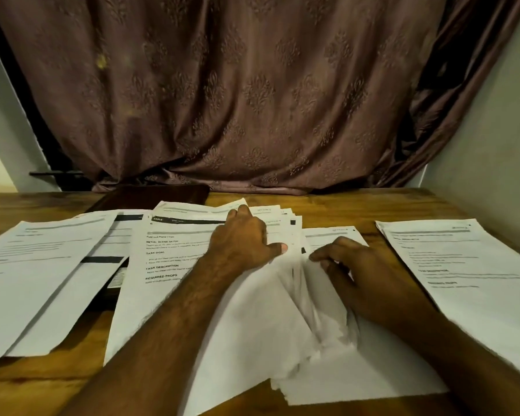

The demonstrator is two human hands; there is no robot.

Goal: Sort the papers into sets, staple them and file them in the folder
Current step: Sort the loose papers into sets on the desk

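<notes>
Setting: wooden table point(327, 207) set against a brown patterned curtain point(222, 94) that hangs down to its far edge; pale wall at 3 o'clock. Item one: middle stack of papers point(168, 283), printed sheets fanned and overlapping at the centre of the table, the top sheet showing bold headings, the right-hand edges lifted and bunched into a fold. Item two: left hand point(243, 238), lying on top of the middle stack toward 12 o'clock, fingers reaching over the fanned upper corners, thumb stretched out to the right and pressing against the lifted sheets; whether the fingertips curl round any sheet cannot be told. Item three: right hand point(351, 262), just beside the left hand at 3 o'clock of it, fingers curled and pinching the raised edges of the middle stack. Item four: left pile point(27, 283), several sheets spread at 9 o'clock, overlapping one another and partly tucked under the middle stack. Item five: right pile point(463, 271), printed sheets lying flat at 3 o'clock, apart from the hands. Item six: dark folder point(150, 196), flat at 11 o'clock near the curtain, its near edge covered by the papers.
</notes>
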